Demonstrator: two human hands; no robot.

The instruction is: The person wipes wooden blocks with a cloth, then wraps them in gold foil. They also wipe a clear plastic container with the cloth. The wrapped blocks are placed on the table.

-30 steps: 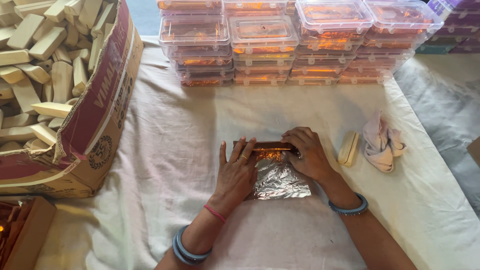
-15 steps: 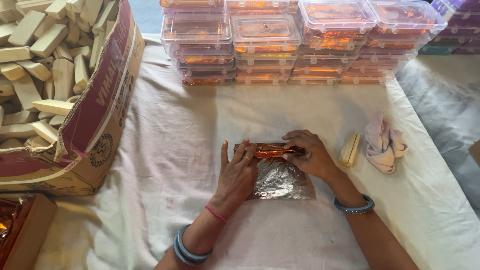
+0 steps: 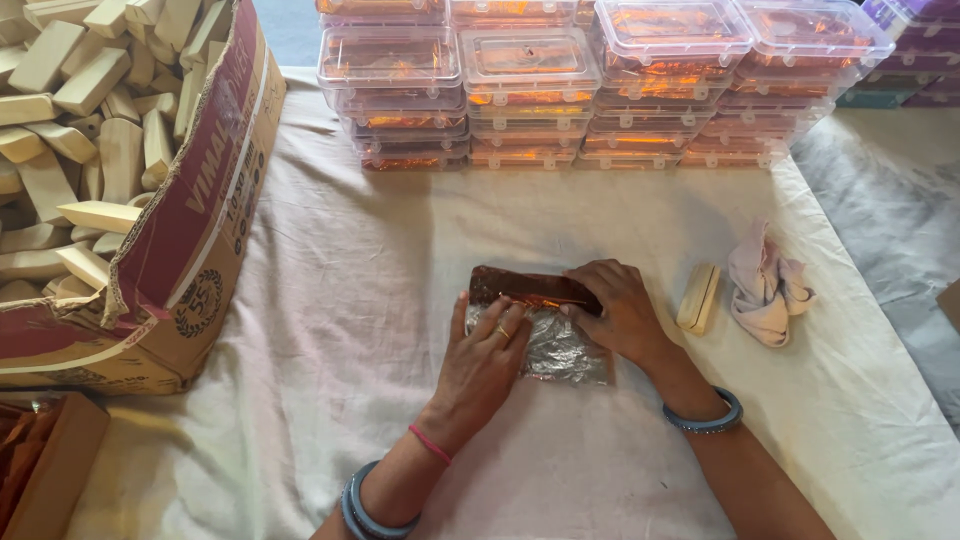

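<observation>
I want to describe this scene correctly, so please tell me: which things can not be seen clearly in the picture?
All in the head view:
- Wrapped piece: the copper foil sheet covers it, so what is inside stays hidden.
- Fingertips of the right hand: curled under, out of sight.
- Left hand: hides the foil's left part.
- Clear boxes: contents only an orange glare.
- Cardboard box of wooden blocks: cut off by the left edge.

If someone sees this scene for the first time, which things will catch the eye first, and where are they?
At the centre, the left hand and right hand press on a foil sheet, its far edge folded over a coppery bar. Along the far edge of the table stand stacks of clear boxes glowing orange. At the left, a torn carton holds pale wooden blocks.
</observation>
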